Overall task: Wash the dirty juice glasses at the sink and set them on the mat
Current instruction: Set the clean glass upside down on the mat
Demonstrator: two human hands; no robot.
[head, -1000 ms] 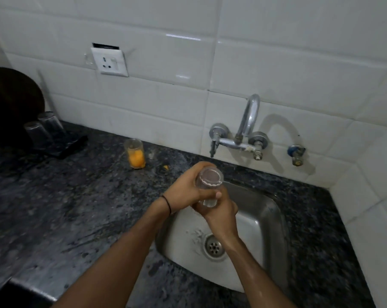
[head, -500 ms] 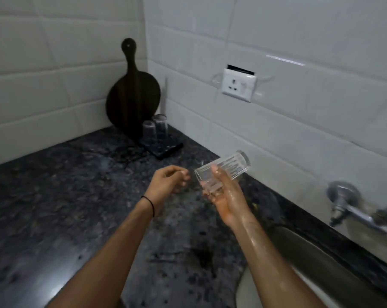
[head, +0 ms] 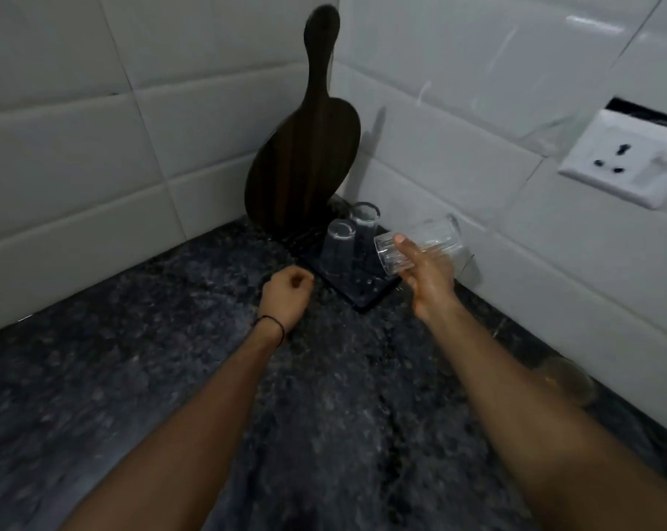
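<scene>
My right hand [head: 427,277] grips a clear ribbed juice glass [head: 435,241], tipped on its side just above the right edge of the dark mat [head: 358,293]. Two clear glasses [head: 339,243] [head: 364,228] stand upside down on the mat in the counter's corner. My left hand [head: 286,295], a black band at its wrist, hovers over the counter left of the mat with fingers loosely curled and nothing in them. A blurred glass with orange juice residue [head: 569,381] stands by the wall at the right, behind my right forearm.
A dark wooden paddle board [head: 305,147] leans upright in the tiled corner behind the mat. A white wall socket [head: 626,159] sits on the right wall. Dark speckled granite counter [head: 171,377] spreads to the left and front.
The view swung left from the sink to the corner. My left hand let go of the glass; my right hand carried it to the mat.
</scene>
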